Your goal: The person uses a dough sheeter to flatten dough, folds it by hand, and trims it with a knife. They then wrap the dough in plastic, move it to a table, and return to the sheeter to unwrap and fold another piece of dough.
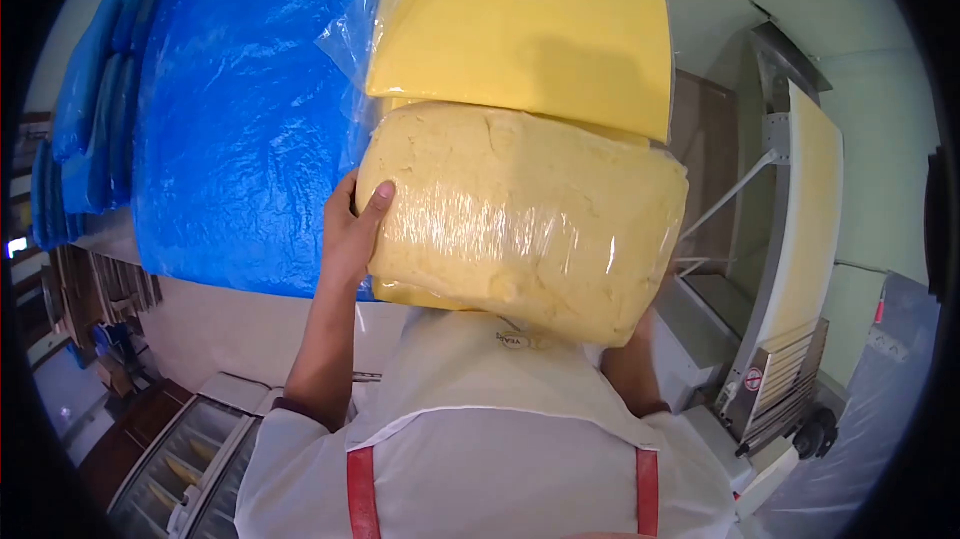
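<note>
A large block of pale yellow dough (520, 209), wrapped in shiny clear film, is right in front of my chest. My left hand (355, 224) grips its left end, with the thumb over the top face and the other fingers partly hidden behind the edge. On the right my forearm (632, 364) runs up to the block's lower right corner; the right hand itself is hidden behind the dough. Just beyond the block lies a smooth, flat yellow slab (520, 29) in clear plastic, touching or nearly touching it.
Blue plastic-wrapped slabs (240, 119) cover the table to the left, with more blue packs (95, 119) stacked past them. At right stands a machine with a raised, pale belt (800, 229) and a metal guard (785, 384). A glass-topped case (180, 459) is at lower left.
</note>
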`<action>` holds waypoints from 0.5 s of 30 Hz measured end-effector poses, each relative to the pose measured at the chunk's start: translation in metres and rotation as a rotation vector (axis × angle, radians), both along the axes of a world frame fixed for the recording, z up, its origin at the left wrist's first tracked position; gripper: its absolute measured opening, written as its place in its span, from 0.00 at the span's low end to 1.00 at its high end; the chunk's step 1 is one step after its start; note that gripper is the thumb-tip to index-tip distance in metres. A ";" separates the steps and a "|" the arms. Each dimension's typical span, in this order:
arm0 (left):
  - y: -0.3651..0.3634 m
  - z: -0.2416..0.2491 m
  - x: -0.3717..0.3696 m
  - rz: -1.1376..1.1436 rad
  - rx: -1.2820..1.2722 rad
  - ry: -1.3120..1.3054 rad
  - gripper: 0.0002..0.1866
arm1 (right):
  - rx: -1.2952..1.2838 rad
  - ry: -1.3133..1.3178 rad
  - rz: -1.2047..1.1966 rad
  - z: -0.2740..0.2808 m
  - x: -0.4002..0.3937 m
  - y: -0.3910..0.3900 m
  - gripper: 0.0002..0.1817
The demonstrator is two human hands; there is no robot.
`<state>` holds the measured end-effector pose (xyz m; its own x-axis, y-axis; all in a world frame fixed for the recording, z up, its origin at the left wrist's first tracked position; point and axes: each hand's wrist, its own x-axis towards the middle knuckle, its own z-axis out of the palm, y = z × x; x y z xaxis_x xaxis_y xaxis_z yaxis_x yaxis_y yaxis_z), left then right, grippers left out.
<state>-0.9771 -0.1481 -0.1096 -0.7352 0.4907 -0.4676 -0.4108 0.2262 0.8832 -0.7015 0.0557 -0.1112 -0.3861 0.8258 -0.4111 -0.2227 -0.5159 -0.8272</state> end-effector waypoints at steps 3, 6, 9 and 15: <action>-0.001 0.002 -0.004 -0.068 -0.042 0.133 0.26 | -0.285 0.281 -0.098 -0.057 -0.014 -0.036 0.25; 0.004 0.020 -0.004 -0.107 -0.045 0.184 0.24 | -0.436 0.411 -0.097 -0.090 -0.026 -0.060 0.26; 0.003 0.058 0.003 -0.167 -0.062 0.352 0.24 | -0.529 0.498 -0.106 -0.105 -0.032 -0.070 0.27; -0.084 0.040 -0.010 0.473 0.559 0.779 0.29 | -0.627 0.619 -0.126 -0.115 -0.018 -0.072 0.28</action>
